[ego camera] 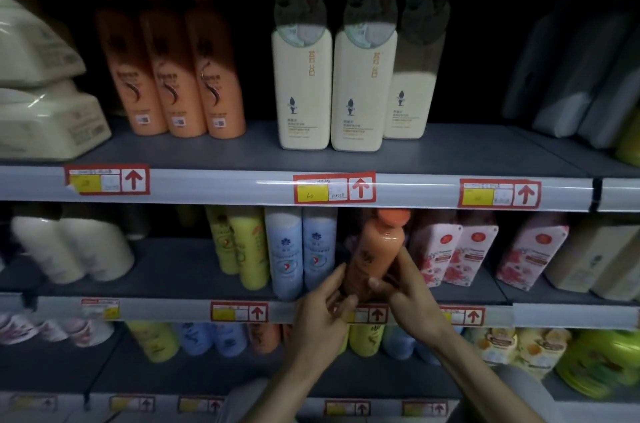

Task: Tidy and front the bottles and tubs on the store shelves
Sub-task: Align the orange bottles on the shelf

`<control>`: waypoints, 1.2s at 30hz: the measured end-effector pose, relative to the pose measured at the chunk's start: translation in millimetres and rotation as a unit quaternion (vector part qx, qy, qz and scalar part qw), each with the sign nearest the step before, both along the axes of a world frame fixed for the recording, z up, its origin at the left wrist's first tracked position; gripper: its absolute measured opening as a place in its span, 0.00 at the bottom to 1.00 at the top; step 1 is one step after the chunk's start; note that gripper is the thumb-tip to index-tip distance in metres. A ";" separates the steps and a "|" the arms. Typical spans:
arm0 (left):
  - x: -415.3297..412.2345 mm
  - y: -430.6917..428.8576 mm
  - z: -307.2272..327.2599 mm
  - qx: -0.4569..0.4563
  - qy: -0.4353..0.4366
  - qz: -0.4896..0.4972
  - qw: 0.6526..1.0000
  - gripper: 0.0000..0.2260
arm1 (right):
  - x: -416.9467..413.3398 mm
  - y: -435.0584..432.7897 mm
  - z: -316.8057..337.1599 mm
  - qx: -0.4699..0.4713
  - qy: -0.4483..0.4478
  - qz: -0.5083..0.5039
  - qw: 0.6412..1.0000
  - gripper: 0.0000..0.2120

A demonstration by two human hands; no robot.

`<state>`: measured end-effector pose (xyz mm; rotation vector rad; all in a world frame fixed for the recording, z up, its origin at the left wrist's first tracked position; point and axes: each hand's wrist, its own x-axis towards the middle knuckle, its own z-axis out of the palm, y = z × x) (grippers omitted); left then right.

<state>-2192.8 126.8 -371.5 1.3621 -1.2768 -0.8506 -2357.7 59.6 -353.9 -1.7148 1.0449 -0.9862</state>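
Item one on my feed: held bottle [379,249], orange body and orange cap, upright with a slight tilt, lower centre of the frame, in front of the middle shelf [166,266] between the blue bottles [301,249] and the pink packs [450,249]. It carries a dark mark I cannot read. The right hand [405,294] is wrapped round its lower body, thumb across the front. The left hand [325,304] lies with loose, nearly straight fingers against the bottle's lower left side. On the top shelf [263,148] I count three orange bottles [173,69] with a dark swirl logo, three cream pump bottles [301,90] with gold characters and a small figure, and two cream packs [38,76] stacked at upper left. The middle shelf also holds two blue bottles, two yellow bottles [242,246] and three pink packs with a floral print. There are three red tags [334,188] on the top rail, each with a yellow patch and an up arrow. Their writing is too blurred to read.
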 end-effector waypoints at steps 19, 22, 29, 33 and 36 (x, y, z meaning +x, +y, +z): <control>65.7 103.1 130.0 -0.163 0.062 0.109 0.979 0.26 | 60.2 95.9 118.7 -0.082 -0.040 0.073 0.993 0.27; 89.5 107.9 175.2 -0.245 0.049 0.130 0.960 0.25 | 95.8 98.1 161.4 -0.180 -0.049 0.082 0.979 0.25; 165.1 84.9 253.8 -0.317 0.037 0.178 0.931 0.27 | 184.3 72.8 240.5 -0.307 -0.040 0.124 0.943 0.26; 204.8 60.7 278.2 -0.307 0.044 0.202 0.929 0.28 | 234.0 50.1 258.4 -0.340 0.027 0.085 0.936 0.34; 226.9 47.4 277.9 -0.289 0.035 0.222 0.931 0.28 | 266.0 39.6 255.0 -0.278 0.041 0.096 0.955 0.39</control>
